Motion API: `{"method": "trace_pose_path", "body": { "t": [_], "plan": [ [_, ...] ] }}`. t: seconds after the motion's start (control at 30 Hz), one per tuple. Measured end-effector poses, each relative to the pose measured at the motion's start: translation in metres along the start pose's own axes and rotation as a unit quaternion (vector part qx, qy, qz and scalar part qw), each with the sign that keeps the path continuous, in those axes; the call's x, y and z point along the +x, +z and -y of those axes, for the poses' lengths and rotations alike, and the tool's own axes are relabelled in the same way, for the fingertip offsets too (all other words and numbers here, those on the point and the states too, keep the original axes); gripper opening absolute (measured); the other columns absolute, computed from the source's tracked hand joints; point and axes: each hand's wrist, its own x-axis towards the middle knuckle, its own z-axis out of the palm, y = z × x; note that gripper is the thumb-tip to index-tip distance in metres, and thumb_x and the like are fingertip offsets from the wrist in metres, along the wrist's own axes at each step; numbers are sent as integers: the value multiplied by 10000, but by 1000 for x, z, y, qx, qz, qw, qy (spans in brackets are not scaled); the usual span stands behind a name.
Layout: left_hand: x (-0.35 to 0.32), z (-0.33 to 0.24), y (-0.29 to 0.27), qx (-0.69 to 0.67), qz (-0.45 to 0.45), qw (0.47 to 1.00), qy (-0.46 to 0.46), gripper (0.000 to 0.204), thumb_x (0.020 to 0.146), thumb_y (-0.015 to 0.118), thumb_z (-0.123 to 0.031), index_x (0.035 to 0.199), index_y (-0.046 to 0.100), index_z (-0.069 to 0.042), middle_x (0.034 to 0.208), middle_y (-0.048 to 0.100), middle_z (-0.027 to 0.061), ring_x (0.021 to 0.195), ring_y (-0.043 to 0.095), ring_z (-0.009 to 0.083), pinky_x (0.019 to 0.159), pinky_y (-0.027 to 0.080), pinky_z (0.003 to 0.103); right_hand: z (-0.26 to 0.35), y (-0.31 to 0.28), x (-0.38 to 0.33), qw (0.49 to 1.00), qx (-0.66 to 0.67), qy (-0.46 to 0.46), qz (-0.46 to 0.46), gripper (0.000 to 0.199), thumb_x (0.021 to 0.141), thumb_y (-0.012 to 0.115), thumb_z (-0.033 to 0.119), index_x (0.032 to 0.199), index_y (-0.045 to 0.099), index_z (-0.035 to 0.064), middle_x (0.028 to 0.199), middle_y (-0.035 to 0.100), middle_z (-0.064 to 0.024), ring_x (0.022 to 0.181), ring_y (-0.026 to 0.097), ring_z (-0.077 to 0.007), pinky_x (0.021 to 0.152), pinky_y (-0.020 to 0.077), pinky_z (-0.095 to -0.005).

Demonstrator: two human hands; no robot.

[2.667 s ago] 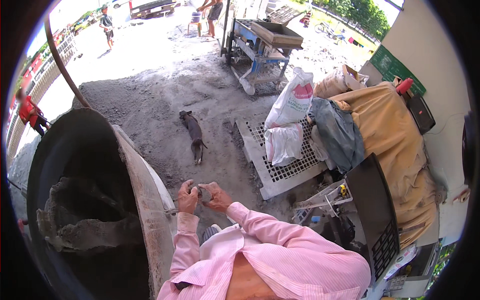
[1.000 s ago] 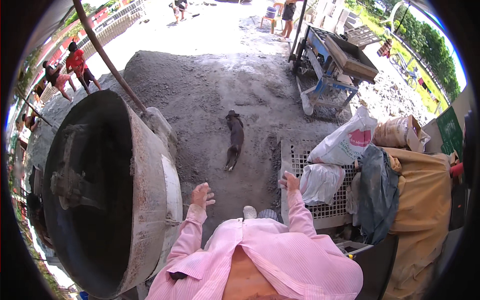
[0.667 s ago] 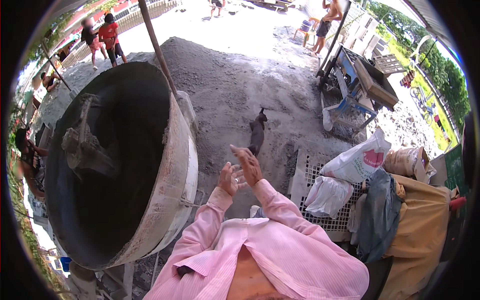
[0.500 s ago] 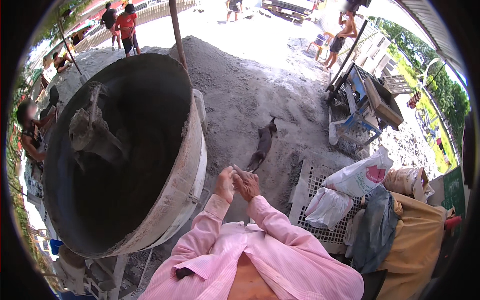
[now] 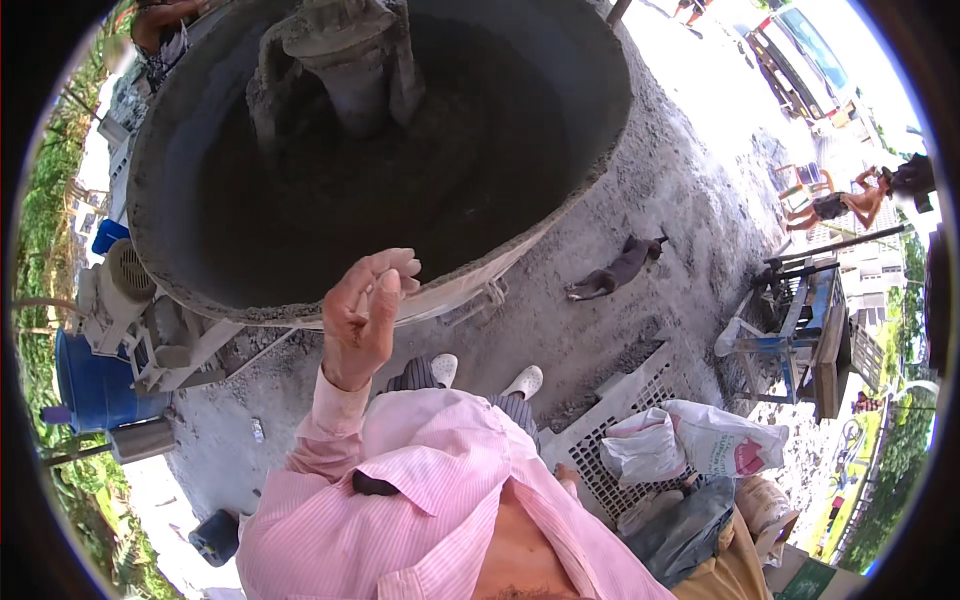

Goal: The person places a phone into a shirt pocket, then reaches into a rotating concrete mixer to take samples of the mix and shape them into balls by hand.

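Note:
My left hand is raised in front of my chest, beside the near rim of a large round mixing pan. Its thumb stands away from loosely bent fingers, and nothing shows in it. Grey paste-caked mixer paddles stand inside the pan, over a dark wet-looking mix. Only a small part of my right hand shows low at my right side, past the pink shirt. Its fingers are mostly hidden there, near a white perforated plastic panel.
White sacks lie on the panel. A dark four-legged animal lies on the dusty ground. A wooden-topped blue stand is at right. A motor and blue barrel stand left. People are farther off.
My hands, together before, are now apart: the left rose toward the pan and the right dropped to my side. The view has turned left, bringing the pan nearer the middle.

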Motion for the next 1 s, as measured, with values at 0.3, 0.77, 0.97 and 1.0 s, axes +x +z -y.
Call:
{"method": "trace_pose_path", "body": {
  "t": [0.3,0.77,0.97,1.0],
  "plan": [
    [8,22,-214,282,-290,915,8,389,992,520,-341,1185,646,-27,1012,702,108,854,666,160,760,523,274,100,-164,82,779,570,-66,-252,434,890,654,409,983,691,-13,785,675,-78,605,635,-170,547,494,-311],
    [120,71,-200,475,188,858,-47,381,865,699,-279,1125,634,-7,872,665,169,751,649,260,717,514,344,397,-513,-64,595,124,-493,-622,299,927,594,277,1104,680,53,1054,663,-120,979,605,-301,887,454,-421],
    [221,249,-98,525,353,765,-118,416,845,679,-335,1141,627,-48,1103,652,179,1016,621,367,871,507,448,401,-525,-63,718,60,-527,-451,307,863,672,246,1087,665,36,1019,669,-122,903,651,-291,811,486,-412],
    [228,295,-75,527,338,770,-126,426,845,679,-335,1164,616,-59,1148,626,170,1080,590,368,899,498,462,401,-526,-64,734,71,-519,-433,316,844,694,248,1081,667,41,1010,671,-116,885,657,-283,793,491,-405]
  ]
}}
